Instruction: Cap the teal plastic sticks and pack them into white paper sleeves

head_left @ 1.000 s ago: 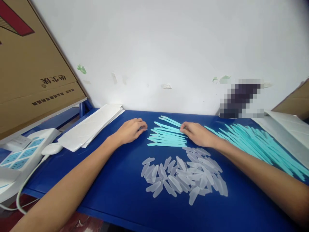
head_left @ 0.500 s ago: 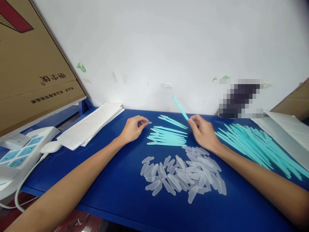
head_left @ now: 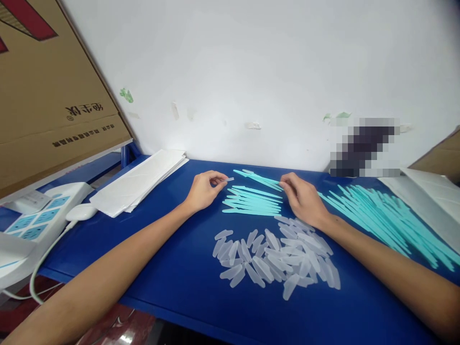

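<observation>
Turquoise plastic forms a long, slender stick (head_left: 243,174), pinched at one end between the thumb and fingers of the right hand (head_left: 301,197), its tip directed toward the left hand (head_left: 207,190). The hands are apart; the left grips a small, translucent plastic piece (head_left: 230,179) at its fingertips. Stick tip and piece lie just beside each other between the hands; whether they touch cannot be told. Sound handling probably calls for a light grip on the thin piece, both parts held along one line, and enough lift to avoid disturbing neighbouring sticks. Since the tip may be edged, keeping the left fingertips away from it seems prudent.

Between the hands and slightly nearer the person, a row of turquoise sticks (head_left: 255,201) rests on the blue, smooth counter (head_left: 172,268). Nearer still lies a heap of translucent, leaf-shaped pieces (head_left: 275,258); right of the right hand, a larger heap of turquoise sticks (head_left: 384,220).

Writing: left of the left hand, a brown cardboard box (head_left: 43,86) bears inverted dark Chinese characters with a ® mark; the smaller line is too indistinct to read. No lettering is legible on the sticks.
</observation>
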`<act>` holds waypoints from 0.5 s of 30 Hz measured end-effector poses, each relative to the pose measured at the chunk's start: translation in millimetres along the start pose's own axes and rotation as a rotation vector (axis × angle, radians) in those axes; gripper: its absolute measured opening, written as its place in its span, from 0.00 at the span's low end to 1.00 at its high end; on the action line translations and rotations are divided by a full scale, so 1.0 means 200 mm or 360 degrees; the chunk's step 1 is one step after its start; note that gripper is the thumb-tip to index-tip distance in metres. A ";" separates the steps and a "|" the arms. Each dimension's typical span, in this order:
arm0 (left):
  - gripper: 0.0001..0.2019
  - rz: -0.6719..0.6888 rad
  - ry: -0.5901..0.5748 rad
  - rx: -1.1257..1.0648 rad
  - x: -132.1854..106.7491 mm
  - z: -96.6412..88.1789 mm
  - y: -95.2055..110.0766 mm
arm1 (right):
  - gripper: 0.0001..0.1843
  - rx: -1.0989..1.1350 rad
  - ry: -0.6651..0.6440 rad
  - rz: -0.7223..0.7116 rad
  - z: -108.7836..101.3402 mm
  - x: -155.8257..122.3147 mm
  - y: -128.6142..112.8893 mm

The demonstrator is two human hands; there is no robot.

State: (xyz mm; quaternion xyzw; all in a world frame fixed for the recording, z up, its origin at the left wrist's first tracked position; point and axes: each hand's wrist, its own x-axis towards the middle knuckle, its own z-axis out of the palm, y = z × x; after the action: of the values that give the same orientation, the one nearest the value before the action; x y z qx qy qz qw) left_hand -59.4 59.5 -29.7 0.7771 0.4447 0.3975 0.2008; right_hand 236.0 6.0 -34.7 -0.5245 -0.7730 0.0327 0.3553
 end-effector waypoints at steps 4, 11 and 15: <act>0.08 0.0054 0.0016 0.0036 0.00 0.00 0.00 | 0.11 -0.0004 -0.0024 -0.0043 0.00 0.00 0.01; 0.09 0.0097 0.0037 0.0015 0.00 0.00 -0.01 | 0.11 -0.0004 -0.0076 -0.0058 0.01 0.00 0.03; 0.09 0.0122 0.0024 0.0017 0.00 -0.01 -0.01 | 0.12 0.0021 -0.0102 -0.0055 0.01 0.01 0.02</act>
State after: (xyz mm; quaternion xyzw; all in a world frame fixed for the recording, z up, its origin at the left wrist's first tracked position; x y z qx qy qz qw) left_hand -61.6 60.0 -29.7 0.7915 0.4184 0.4084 0.1778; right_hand 238.0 9.7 -37.0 -0.5074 -0.7927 0.0483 0.3343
